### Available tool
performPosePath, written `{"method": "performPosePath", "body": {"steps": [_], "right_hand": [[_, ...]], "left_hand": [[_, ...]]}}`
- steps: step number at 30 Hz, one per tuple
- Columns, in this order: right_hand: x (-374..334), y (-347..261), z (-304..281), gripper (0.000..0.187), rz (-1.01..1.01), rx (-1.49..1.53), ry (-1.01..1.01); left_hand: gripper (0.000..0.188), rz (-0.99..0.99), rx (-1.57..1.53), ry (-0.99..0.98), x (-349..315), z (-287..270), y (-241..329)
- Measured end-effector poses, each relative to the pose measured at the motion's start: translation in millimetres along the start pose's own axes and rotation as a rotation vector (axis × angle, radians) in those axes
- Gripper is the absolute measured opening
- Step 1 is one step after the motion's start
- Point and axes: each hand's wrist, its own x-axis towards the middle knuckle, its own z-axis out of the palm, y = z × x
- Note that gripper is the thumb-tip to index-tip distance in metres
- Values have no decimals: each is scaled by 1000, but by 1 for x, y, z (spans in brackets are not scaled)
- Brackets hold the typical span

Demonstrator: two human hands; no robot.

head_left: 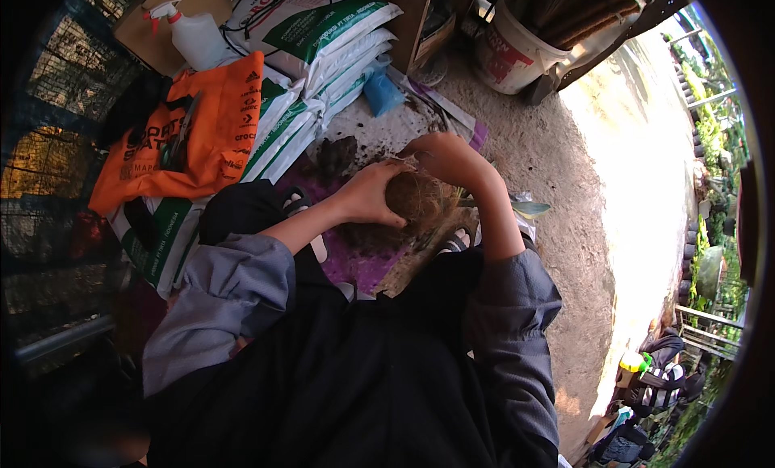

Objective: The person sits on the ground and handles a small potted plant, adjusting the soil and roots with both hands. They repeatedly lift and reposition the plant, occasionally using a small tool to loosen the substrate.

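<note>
My left hand is wrapped round the near left side of a brown, fibrous root ball, thumb towards me. On its far side my right hand bends over it, fingertips pinched together at its upper edge; what they grip is too small to make out. Loose roots hang from the ball's right and lower sides. Green leaves show beyond my right forearm, which hides their join to the ball. Below lies a purple sheet strewn with soil, and a dark clump of soil sits just past my left hand.
Stacked white-and-green sacks stand at the far left, with an orange bag and a spray bottle on them. A small blue packet leans there. At the far right are a white bucket and sunlit concrete floor.
</note>
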Motion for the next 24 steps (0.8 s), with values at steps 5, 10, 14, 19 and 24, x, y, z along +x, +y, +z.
{"method": "performPosePath", "body": {"steps": [5,10,14,19,24], "right_hand": [[9,3,-1,27,-42,80,-27],[8,3,-13,22,-55,85,-126],[3,-6,-21,18,58,202,-79],[0,-9,-32,16,84,256,-74],[1,-15,-29,17,-39,280,90]], "left_hand": [[83,11,-65,-26,-2,-9,10],[83,5,-174,-27,0,-12,18],[83,10,-198,-22,1,-13,18],[85,-11,-224,-10,1,-14,17],[86,-45,-222,14,1,-16,16]]}}
